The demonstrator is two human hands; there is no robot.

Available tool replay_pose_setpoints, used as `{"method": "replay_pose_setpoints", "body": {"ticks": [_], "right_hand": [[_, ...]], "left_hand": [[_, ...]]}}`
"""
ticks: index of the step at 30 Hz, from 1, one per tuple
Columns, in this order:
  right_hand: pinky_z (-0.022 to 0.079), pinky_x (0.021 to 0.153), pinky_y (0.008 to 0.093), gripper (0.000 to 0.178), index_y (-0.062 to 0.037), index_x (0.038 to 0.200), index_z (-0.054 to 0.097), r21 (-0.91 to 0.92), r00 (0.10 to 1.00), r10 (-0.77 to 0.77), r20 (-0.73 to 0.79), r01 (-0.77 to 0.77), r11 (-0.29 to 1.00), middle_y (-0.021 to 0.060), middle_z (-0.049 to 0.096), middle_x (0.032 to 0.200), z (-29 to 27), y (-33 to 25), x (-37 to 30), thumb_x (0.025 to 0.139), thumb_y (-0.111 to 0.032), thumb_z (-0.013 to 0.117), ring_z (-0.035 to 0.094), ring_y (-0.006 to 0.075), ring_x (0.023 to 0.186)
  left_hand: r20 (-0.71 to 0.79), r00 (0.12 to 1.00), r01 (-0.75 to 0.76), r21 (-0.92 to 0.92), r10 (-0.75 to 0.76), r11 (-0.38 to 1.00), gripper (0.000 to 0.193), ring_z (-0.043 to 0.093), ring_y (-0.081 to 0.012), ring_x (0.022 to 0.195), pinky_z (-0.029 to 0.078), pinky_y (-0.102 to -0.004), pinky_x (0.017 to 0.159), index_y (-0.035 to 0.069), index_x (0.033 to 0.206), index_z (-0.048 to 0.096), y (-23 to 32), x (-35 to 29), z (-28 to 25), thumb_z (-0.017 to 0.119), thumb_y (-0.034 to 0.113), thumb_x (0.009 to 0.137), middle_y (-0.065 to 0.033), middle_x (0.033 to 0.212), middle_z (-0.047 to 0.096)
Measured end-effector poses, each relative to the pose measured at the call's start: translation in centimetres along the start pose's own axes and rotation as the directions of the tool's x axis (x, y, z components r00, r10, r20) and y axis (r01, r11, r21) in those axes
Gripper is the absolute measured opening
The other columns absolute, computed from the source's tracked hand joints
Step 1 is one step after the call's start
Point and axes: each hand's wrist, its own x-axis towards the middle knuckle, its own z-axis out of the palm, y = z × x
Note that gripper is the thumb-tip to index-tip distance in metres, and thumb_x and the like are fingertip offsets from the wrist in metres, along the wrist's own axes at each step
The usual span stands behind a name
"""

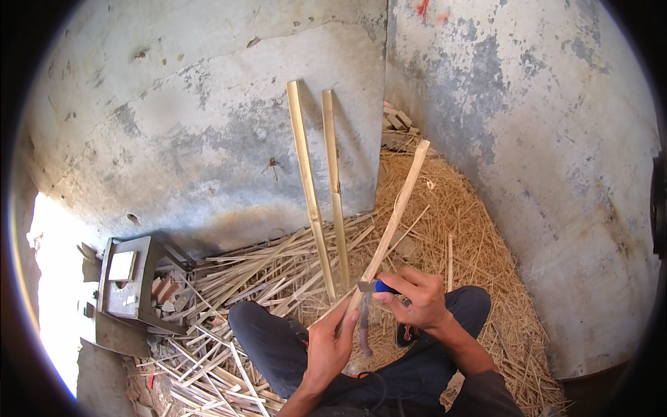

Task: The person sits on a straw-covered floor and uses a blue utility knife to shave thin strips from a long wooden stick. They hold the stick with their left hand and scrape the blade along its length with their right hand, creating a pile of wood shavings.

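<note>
My left hand (329, 349) is closed around the lower part of a split bamboo strip (394, 217), which slants up and away to the right. In my right hand (421, 300) is a knife with a blue handle (383, 286), gripped between thumb and fingers. Its short metal blade lies across the strip, just above my left hand. Below the knife, between my legs, a grey curved rod-like piece (365, 328) shows; its kind I cannot make out.
Two longer bamboo strips (308, 167) lean against the wall (208, 125). Loose strips (271, 260) litter the floor on the left. Shavings (465, 229) heap up at the right. A small dark wooden stool (142, 271) lies on its side; broken bricks (398, 119) sit in the corner.
</note>
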Motion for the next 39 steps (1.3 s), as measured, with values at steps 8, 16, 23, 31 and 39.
{"method": "replay_pose_setpoints", "body": {"ticks": [8, 16, 23, 31, 39], "right_hand": [[0.049, 0.05, 0.0336, 0.03, -0.0108, 0.109, 0.081, -0.034, 1.0, -0.028, -0.013, 0.027, 0.999, 0.0031, 0.068, 0.074, 0.4, 0.8, -0.2, 0.086, -0.028, 0.087, 0.064, 0.0204, 0.056], [0.049, 0.051, 0.0336, 0.031, -0.0071, 0.107, 0.082, -0.057, 1.0, -0.027, -0.015, 0.026, 0.998, 0.0065, 0.07, 0.076, 1.1, 1.2, 0.5, 0.089, -0.031, 0.086, 0.064, 0.0212, 0.056], [0.053, 0.053, 0.0331, 0.028, -0.0087, 0.108, 0.082, -0.08, 0.995, 0.093, -0.047, -0.097, 0.992, 0.007, 0.074, 0.08, 0.4, 2.4, 1.5, 0.091, -0.03, 0.084, 0.071, 0.0214, 0.062], [0.058, 0.065, 0.038, 0.034, -0.0032, 0.109, 0.082, -0.119, 0.974, 0.136, -0.183, -0.159, 0.98, 0.0155, 0.078, 0.09, -0.7, 9.6, 3.8, 0.095, -0.034, 0.08, 0.076, 0.0285, 0.074], [0.058, 0.066, 0.0378, 0.035, -0.0046, 0.106, 0.082, -0.12, 0.985, 0.138, -0.106, -0.15, 0.981, 0.015, 0.079, 0.091, 0.6, 10.2, 4.5, 0.096, -0.037, 0.079, 0.076, 0.0299, 0.076]], "left_hand": [[0.028, 0.999, 0.03, -0.011, -0.03, 0.999, 0.036, 0.044, -0.0085, 0.068, 0.041, -0.0292, 0.06, -0.002, 0.14, 0.067, -0.6, -0.4, -0.5, 0.063, 0.015, 0.109, -0.0053, 0.072, 0.055], [0.06, 0.989, 0.134, 0.047, -0.137, 0.99, 0.035, 0.056, -0.0197, 0.064, 0.051, -0.0351, 0.065, -0.001, 0.137, 0.068, -1.2, -0.9, -1.3, 0.064, 0.016, 0.108, -0.0188, 0.081, 0.069], [0.057, 0.985, 0.16, 0.092, -0.165, 0.983, 0.033, 0.051, -0.018, 0.061, 0.047, -0.0336, 0.061, -0.001, 0.135, 0.07, -2.1, -2.0, -1.9, 0.065, 0.016, 0.107, -0.0168, 0.076, 0.065], [0.069, 0.979, 0.19, 0.05, -0.193, 0.981, 0.029, 0.048, -0.0136, 0.061, 0.044, -0.0318, 0.058, -0.001, 0.129, 0.072, -4.4, -5.6, -2.5, 0.066, 0.017, 0.107, -0.0112, 0.072, 0.059], [0.055, 0.97, 0.233, 0.087, -0.238, 0.969, 0.03, 0.046, -0.0083, 0.063, 0.041, -0.0292, 0.057, -0.002, 0.13, 0.071, -4.1, -5.8, -3.6, 0.063, 0.017, 0.108, -0.0036, 0.068, 0.054]]}}
